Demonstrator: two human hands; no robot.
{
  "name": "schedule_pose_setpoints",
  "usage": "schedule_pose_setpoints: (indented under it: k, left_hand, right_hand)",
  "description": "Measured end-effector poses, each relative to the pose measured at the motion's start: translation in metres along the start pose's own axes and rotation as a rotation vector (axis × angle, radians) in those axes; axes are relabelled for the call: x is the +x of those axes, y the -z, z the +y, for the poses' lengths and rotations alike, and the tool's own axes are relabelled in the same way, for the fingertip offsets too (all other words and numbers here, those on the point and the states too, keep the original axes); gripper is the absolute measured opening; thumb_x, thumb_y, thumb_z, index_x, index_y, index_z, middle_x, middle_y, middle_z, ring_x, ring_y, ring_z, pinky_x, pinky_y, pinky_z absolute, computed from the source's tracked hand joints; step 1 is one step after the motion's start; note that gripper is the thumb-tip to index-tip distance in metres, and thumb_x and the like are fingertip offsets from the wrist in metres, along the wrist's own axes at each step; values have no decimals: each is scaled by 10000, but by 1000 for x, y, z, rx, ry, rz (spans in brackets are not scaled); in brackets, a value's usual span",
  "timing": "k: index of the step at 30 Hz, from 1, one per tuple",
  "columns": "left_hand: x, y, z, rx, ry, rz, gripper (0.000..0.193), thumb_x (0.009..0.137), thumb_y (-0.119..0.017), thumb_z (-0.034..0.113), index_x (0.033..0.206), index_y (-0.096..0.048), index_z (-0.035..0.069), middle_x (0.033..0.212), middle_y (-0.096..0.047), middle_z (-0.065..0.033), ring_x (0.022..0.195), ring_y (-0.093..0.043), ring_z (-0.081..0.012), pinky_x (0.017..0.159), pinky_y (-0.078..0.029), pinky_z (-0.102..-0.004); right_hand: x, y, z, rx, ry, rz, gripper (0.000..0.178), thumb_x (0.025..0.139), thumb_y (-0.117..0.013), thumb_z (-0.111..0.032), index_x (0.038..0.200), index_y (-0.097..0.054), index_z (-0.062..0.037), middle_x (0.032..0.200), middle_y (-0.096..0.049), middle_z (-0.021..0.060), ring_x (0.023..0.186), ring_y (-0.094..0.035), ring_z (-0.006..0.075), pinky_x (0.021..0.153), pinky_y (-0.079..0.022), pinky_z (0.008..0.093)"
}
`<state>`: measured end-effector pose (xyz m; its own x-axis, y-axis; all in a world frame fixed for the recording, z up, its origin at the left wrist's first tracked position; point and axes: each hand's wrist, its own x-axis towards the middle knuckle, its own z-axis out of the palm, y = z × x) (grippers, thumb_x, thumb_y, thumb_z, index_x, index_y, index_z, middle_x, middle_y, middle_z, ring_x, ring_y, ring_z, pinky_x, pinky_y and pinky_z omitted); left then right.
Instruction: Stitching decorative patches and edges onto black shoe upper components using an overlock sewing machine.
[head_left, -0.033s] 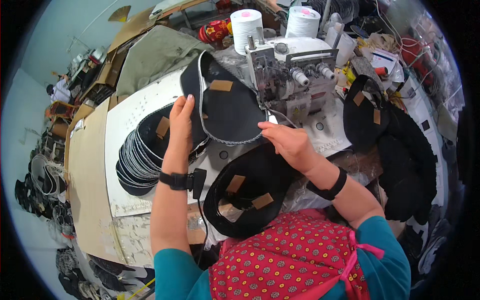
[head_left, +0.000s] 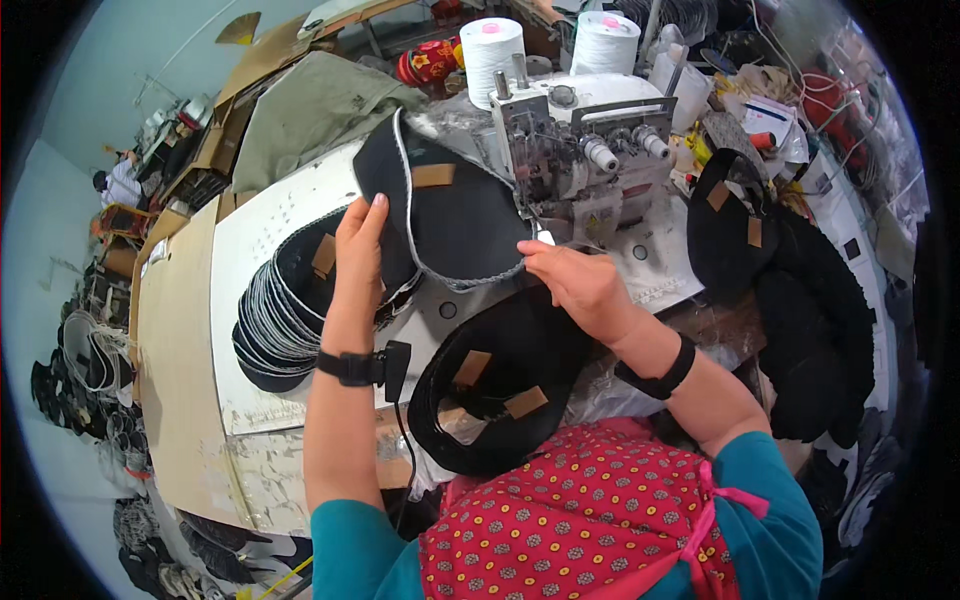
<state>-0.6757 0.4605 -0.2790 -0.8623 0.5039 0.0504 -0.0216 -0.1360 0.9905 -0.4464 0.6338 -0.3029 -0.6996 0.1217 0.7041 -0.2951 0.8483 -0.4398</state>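
Note:
A black curved fabric piece (head_left: pixel 465 225), with a grey-white stitched edge and a brown patch, stands raised in front of the sewing machine (head_left: pixel 585 150). Its right side meets the machine's stitching area. My left hand (head_left: pixel 360 245) is closed on the piece's left part, thumb up; some of the fingers are hidden behind. At the lower right edge, close to the needle area, my right hand (head_left: pixel 580 285) pinches the same piece between thumb and fingers. Left of my left hand lies a stack of edged black pieces (head_left: pixel 275 320). Below my right hand, more black pieces (head_left: pixel 490 400) with brown patches lie in a nest.
Two white thread cones (head_left: pixel 492 60) stand behind the machine. On the right, another black piece with patches (head_left: pixel 725 225) lies beside a dark fabric heap (head_left: pixel 815 340). A grey-green cloth (head_left: pixel 310 115) covers something at the back left. A pale board (head_left: pixel 180 370) borders the white table.
The black piece has tilted and shifted slightly, its upper left part moving a little left and down. Both my hands keep their hold, nearly in the same place.

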Motion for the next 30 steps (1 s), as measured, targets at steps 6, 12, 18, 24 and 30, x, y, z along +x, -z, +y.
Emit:
schedule_pose_setpoints:
  k: [6,12,18,24,30]
  left_hand:
    - [-62,17,45,341,470,-325,407,940,-636,422,810,-674,38,546,-566,-32,377,-430,-105,389,-335,-262]
    - [-119,-46,58,464,299,-587,416,1036,-487,308,874,-684,-20,821,-706,-81,715,-627,-120,677,-502,-266]
    - [-49,-45,42,348,4,-21,481,841,-781,226,1175,-582,-56,970,-651,-184,926,-623,-262,825,-501,-362]
    - [-10,-48,41,1418,-1412,-130,674,741,-786,324,1320,-541,81,1272,-578,-93,1192,-535,-253,1080,-358,-426]
    - [-16,0,43,1751,-1091,-150,228,815,-597,136,1033,-643,186,845,-562,-4,680,-637,-142,534,-492,-316]
  right_hand:
    - [3,8,5,-11,-81,15,259,796,-714,8,1040,-630,-6,1135,-687,148,969,-696,277,760,-586,337]
    - [-4,4,0,158,-430,148,255,798,-720,17,1029,-617,-23,1004,-663,125,857,-670,274,711,-542,318]
    - [-9,10,-16,7,-35,-190,208,777,-722,-46,964,-632,-53,934,-625,105,843,-611,276,752,-494,379]
    - [-1,-35,-45,19,132,-363,411,694,-732,-130,1073,-595,-55,1143,-592,105,1124,-541,305,962,-405,438]
    - [1,27,-52,1,307,-417,219,729,-663,-113,918,-567,-60,1056,-609,98,1063,-581,284,924,-464,451]
